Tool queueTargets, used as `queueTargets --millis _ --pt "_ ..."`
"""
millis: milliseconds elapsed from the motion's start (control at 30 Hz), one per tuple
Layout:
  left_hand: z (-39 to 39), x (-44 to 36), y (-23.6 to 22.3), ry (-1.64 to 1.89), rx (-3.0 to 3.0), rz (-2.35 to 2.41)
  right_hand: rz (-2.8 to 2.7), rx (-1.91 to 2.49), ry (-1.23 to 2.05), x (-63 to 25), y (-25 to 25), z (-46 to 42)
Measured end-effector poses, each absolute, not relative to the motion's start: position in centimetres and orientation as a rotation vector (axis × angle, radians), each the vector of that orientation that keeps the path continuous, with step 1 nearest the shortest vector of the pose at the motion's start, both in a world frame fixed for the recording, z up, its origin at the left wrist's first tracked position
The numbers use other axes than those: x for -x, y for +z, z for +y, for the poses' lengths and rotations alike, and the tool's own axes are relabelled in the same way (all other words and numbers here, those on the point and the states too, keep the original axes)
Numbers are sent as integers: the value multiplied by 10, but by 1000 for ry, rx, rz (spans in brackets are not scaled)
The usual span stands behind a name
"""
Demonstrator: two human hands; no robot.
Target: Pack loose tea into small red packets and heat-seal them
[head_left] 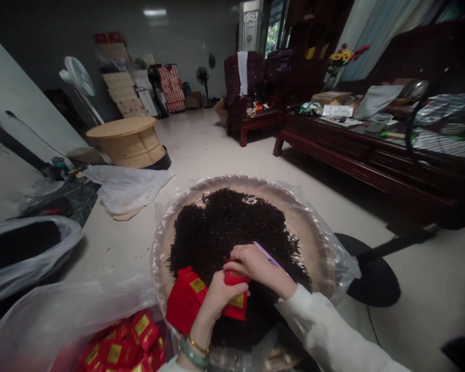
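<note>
My left hand (218,290), with a green bangle and a gold-coloured one at the wrist, is closed around a small red packet (237,311) with a yellow label. The fingers of my right hand (251,262) close on the upper edge of the same packet. A thin purple stick-like tool (266,253) lies along the back of that hand; its far end is hidden. Beneath both hands spreads a heap of dark dried leaves, like tea (232,222), in a round plastic-lined tray (321,235). More red packets (183,305) lie on the tray's left edge, beside my left wrist.
At lower left, a plastic bag holds several filled red packets (124,347). Above it stands a lined container (72,232) of dark material. A black fan base (375,274) is right of the tray. Farther off are a wooden table (356,150) and a round drum-like stand (129,142).
</note>
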State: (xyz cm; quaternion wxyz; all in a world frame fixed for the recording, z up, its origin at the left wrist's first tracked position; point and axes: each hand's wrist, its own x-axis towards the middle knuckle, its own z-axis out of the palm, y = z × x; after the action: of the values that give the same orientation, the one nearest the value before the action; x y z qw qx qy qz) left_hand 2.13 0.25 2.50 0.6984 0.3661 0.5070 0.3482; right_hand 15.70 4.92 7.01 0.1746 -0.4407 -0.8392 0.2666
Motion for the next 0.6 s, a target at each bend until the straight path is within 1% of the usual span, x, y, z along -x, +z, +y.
queueTargets --millis 67,133,267,333,400,467,533,600 --pt "2 -23 26 765 -766 1106 -2360 1248 731 -161 65 53" --pt "1 -22 25 791 -722 1121 -2239 1349 659 -174 56 55" --pt "0 -17 20 855 -632 1168 -2019 1826 362 -218 19 44" --pt "0 -16 18 881 -603 1168 -2035 1961 380 -237 -5 31" --pt "0 -17 17 897 -594 1156 -2100 1942 452 -248 -25 19" --pt "0 -19 16 903 -596 1145 -2106 1889 455 -251 -37 13" --pt "-1 -20 16 908 -599 1140 -2077 1808 473 -249 -41 12" --pt "-1 -19 16 907 -606 1142 -2015 1710 562 -246 -39 17"
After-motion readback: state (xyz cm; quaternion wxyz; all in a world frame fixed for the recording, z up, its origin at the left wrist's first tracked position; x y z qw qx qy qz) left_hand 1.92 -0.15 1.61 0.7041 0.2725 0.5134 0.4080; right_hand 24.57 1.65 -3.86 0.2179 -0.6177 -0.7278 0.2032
